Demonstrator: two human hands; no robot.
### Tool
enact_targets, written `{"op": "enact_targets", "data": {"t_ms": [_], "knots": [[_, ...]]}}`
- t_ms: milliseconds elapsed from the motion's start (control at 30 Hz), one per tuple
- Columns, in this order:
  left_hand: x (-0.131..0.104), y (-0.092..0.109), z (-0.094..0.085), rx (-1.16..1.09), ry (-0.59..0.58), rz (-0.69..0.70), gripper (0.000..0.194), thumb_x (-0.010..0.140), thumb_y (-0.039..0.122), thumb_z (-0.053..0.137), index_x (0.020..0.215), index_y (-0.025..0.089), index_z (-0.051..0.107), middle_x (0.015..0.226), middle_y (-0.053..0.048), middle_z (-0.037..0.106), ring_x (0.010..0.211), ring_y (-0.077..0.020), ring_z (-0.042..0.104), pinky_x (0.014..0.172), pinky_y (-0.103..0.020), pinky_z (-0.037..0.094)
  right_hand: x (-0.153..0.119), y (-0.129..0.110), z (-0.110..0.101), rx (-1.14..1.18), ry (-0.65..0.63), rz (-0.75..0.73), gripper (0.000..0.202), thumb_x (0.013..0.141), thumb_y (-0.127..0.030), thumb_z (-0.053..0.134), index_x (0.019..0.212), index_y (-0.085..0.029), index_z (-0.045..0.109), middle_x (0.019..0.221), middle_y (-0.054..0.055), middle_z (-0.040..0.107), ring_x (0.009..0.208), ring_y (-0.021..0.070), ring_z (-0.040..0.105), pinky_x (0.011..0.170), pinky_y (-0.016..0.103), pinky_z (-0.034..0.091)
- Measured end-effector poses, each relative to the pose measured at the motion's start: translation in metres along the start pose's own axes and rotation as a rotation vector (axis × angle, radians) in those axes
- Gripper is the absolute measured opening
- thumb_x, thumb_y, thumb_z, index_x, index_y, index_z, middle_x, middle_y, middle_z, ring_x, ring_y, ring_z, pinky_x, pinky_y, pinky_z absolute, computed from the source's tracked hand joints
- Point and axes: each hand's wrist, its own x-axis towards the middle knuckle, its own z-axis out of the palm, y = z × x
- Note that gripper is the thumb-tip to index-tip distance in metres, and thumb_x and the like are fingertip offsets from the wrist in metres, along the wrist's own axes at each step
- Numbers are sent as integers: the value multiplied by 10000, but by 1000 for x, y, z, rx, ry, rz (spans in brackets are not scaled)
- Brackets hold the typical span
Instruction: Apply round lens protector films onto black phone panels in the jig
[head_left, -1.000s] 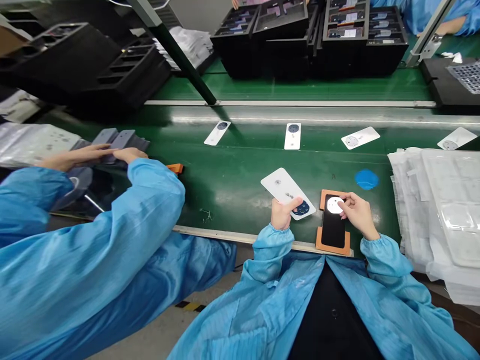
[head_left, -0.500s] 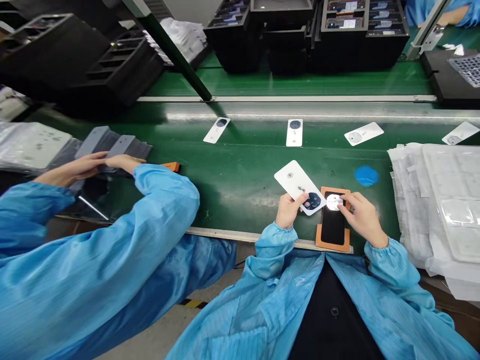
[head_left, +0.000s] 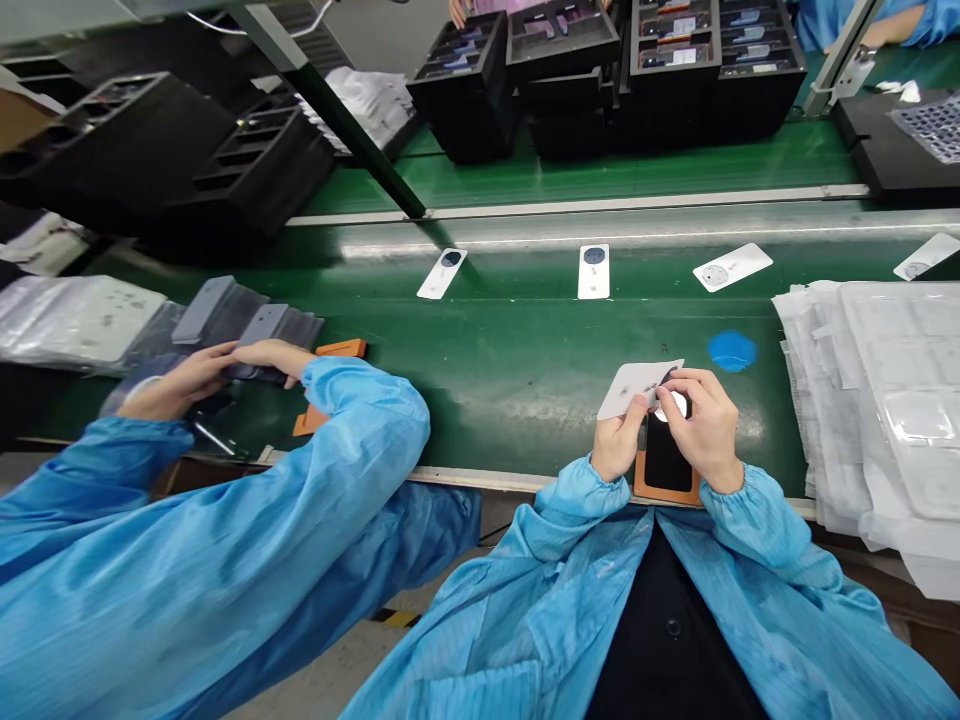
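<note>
My left hand grips a white card with small printed marks, held tilted and bent above the bench. At the card's right end my right hand pinches the edge of a dark round sticker; whether it has come off the card I cannot tell. Beneath both hands lies an orange fixture holding a black phone-shaped panel. A white round piece shows at the panel's top, partly covered by my right fingers.
Several white cards with round stickers, one of them here, lie along the green belt. A blue spot is beyond my right hand. Clear plastic trays stand at right. A co-worker's hands handle grey pieces at left.
My right hand has moved from the white round piece on the panel up to the card's end. My left hand has shifted right, and the card is now tilted and bent.
</note>
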Motion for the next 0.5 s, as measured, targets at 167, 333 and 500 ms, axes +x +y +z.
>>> {"op": "enact_targets", "data": {"t_ms": [167,333,500], "knots": [[-2,-1,-4,93,-23,25,486,949,606,608,1081,176,792,1065,-93,787,1120,-279,711,1018,-366,557,1,4,0,35,-3,14,120,962,-260,599,909,-223,700,1025,89,718,950,215,709,837,366,613],[-1,-4,-3,78,-26,46,470,966,587,596,1059,171,794,1039,-90,789,1115,-274,711,1023,-364,552,2,6,-1,105,-4,35,89,940,-261,641,911,-216,712,1015,85,713,943,214,713,806,360,625],[1,-3,0,-2,-6,30,515,945,618,611,1159,180,777,1170,-104,768,1148,-273,707,1032,-367,560,3,5,-1,102,5,49,108,944,-276,628,907,-224,714,1021,90,722,947,221,721,821,380,637]]}}
